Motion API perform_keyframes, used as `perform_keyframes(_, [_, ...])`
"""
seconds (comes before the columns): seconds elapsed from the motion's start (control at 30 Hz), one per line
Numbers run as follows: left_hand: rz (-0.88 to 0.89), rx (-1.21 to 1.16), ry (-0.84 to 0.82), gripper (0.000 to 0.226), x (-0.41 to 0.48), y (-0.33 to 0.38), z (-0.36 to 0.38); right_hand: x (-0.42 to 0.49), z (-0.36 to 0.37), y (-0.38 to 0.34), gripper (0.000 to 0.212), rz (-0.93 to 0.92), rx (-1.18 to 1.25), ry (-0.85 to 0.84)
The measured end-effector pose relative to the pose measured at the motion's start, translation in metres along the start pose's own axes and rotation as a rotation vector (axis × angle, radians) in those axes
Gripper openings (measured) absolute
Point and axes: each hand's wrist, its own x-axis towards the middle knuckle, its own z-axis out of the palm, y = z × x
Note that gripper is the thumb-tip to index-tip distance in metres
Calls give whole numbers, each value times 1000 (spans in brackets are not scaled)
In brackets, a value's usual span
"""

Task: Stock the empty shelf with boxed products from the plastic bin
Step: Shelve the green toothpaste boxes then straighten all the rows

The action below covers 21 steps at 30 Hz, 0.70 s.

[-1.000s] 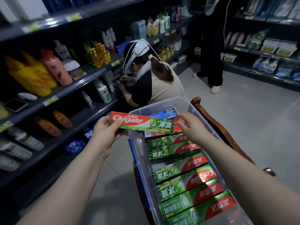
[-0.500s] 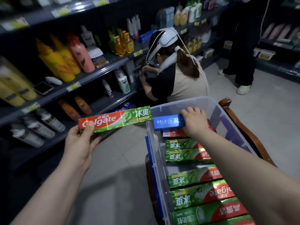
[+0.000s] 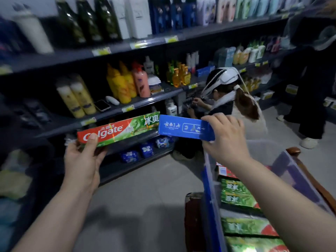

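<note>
Head view: the left hand grips one end of a green-and-red Colgate box, thumb on its face and fingers curled beneath, arm stretched forward. The right hand clasps the end of a blue box from above, wrist bent down, over the far end of the plastic bin. Both boxes hang level, ends nearly meeting, before the shelves. This looks like the carry step. Next, each box needs setting on a bare board, though which one is unclear. More green boxes lie in the bin.
</note>
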Motion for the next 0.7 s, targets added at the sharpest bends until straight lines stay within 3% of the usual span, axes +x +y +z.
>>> perform_keyframes(0.17, [54, -58, 177, 25, 23, 49, -86, 33, 21, -95, 54, -179, 73, 18])
perform_keyframes(0.3, [104, -97, 343, 27, 42, 91, -175, 61, 47, -201, 61, -329, 199, 22])
perform_keyframes(0.53, [284, -116, 602, 12, 48, 164, -320, 95, 85, -418, 67, -661, 464, 62])
perform_keyframes(0.7, [418, -61, 841, 13, 40, 204, -422, 89, 104, -564, 53, -898, 691, 78])
